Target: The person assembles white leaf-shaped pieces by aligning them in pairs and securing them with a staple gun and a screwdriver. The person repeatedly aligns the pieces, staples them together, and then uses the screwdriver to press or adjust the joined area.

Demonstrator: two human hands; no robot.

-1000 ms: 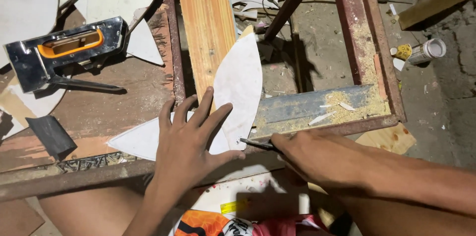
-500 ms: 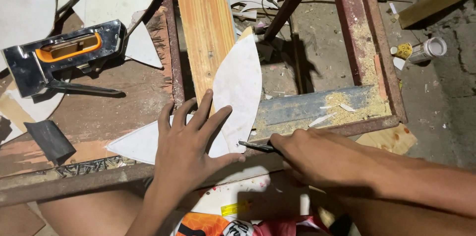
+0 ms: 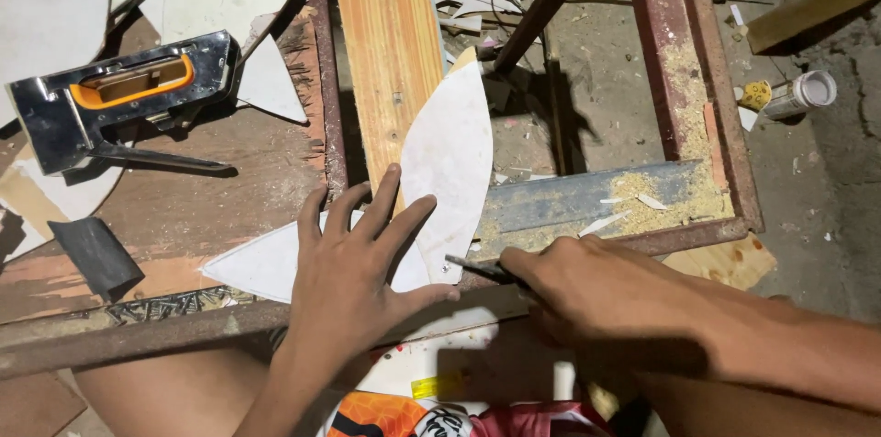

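My left hand (image 3: 353, 267) lies flat with fingers spread on a white, leaf-shaped sheet piece (image 3: 450, 157) that rests across a wooden plank (image 3: 385, 51) and the metal frame. A second white pointed piece (image 3: 262, 264) sticks out to the left from under the palm. My right hand (image 3: 587, 285) grips a thin dark blade tool (image 3: 473, 264), whose tip touches the lower right edge of the white piece.
A metal staple gun with an orange insert (image 3: 119, 93) lies on the worn bench at the left. Near it are white offcuts (image 3: 271, 79) and a dark scrap (image 3: 96, 256). A rusty frame (image 3: 697, 97) carries sawdust, and a small white tube (image 3: 798, 95) lies on the floor.
Both hands stay in nearly the same place. The blade tip has crept slightly along the edge of the white piece; the view shifted a little.
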